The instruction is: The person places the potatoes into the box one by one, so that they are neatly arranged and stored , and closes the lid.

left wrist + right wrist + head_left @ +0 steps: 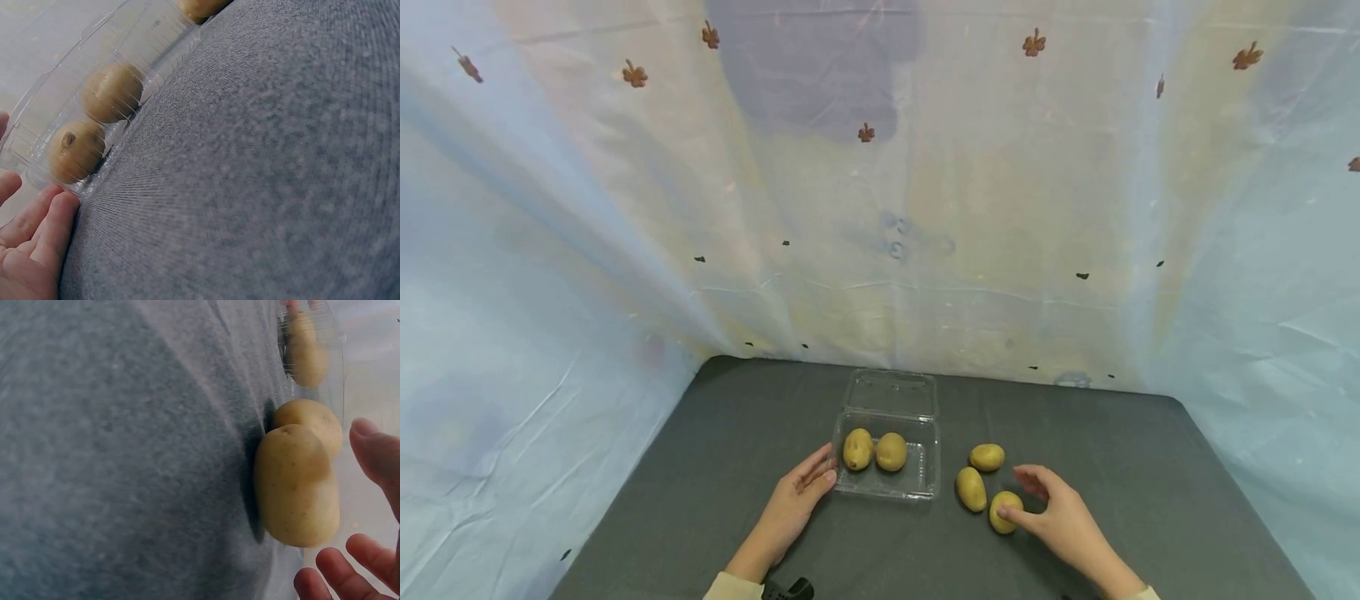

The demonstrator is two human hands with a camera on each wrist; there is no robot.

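A clear plastic clamshell box [925,492], its lid [891,392] folded back, holds two potatoes side by side: a left potato [858,449] and a rounder one [891,452]. At the box's left wall, my left hand [793,504] rests its fingertips [62,203] against the plastic, fingers fairly straight. Three potatoes lie on the cloth right of the box: an upper one [987,457], a middle one [971,489] and the nearest [1004,512]. Over that nearest potato [297,487] hovers my right hand [1056,517], thumb and fingers spread apart around it without gripping.
A dark grey cloth [1120,467] covers the table. Behind and on both sides hangs a pale patterned curtain [985,208]. A black band [788,590] shows at my left wrist.
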